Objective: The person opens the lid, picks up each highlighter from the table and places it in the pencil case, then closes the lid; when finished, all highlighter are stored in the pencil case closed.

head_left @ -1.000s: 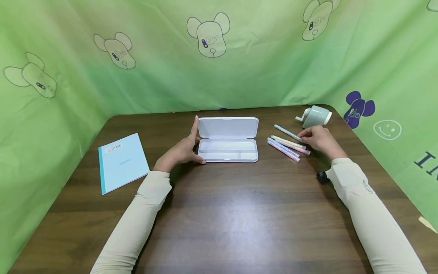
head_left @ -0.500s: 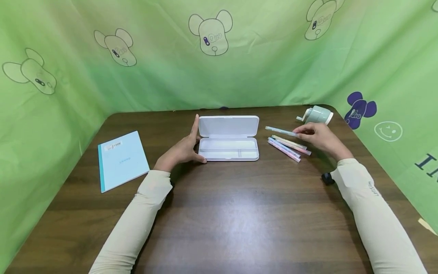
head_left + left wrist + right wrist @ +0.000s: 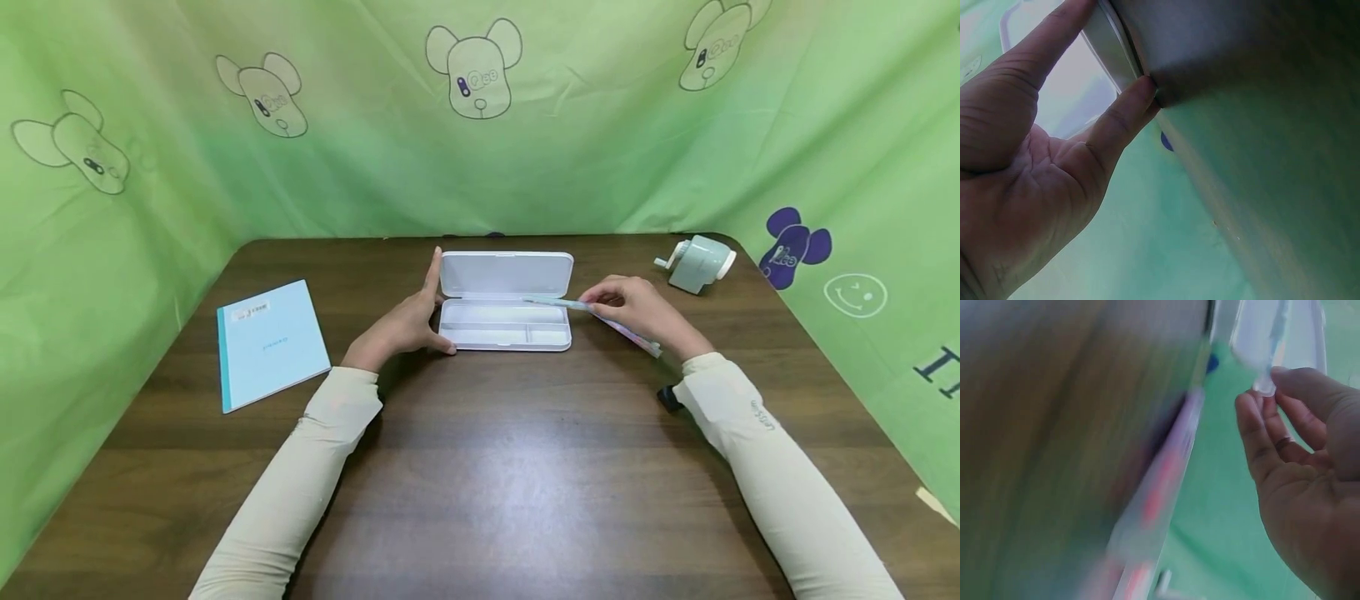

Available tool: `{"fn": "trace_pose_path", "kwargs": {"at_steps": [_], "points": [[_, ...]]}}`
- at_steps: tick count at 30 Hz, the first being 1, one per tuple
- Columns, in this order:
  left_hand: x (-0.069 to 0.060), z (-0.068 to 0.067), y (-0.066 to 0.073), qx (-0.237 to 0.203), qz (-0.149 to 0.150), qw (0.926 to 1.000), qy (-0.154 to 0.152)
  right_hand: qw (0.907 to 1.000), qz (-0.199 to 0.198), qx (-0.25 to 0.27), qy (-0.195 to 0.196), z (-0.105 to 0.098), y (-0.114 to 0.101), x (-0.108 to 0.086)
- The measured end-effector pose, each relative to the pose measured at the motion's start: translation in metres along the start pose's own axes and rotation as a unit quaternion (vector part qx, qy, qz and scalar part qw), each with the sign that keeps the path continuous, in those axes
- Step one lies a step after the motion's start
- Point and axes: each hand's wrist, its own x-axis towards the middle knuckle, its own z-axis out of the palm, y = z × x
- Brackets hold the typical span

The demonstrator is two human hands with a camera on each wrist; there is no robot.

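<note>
White case [image 3: 480, 313], lid [image 3: 507, 274] raised; pale-blue pen [image 3: 557, 303] held over right half.

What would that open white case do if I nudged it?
The case would probably slide rather than roll, since it lies flat on the table. Its raised lid might swing, and its shallow shape suggests lightness.

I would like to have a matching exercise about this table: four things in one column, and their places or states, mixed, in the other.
1. notebook
2. pencil case
3. sharpener
4. right hand

A. lid open, touched by the left hand
B. pinches a pen
C. lies left of both hands
D. near the far right corner of the table

Pairs: 1-C, 2-A, 3-D, 4-B
</note>
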Motion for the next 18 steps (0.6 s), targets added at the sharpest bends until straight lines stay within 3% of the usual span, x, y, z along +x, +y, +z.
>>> {"fn": "trace_pose_path", "kwargs": {"at_steps": [7,14,18], "points": [[0.002,-0.003,-0.003,-0.002,0.000,1.0000,0.000,0.9993,-0.036,0.010,-0.007,0.029,-0.025,0.023],[0.024,0.008,-0.040,0.018,0.015,0.9997,0.010,0.9984,-0.050,0.022,-0.013,0.055,-0.049,0.044],[0.013,0.003,-0.022,0.003,0.010,0.9999,0.003,0.9986,-0.048,0.015,-0.017,0.064,-0.058,0.051]]}}
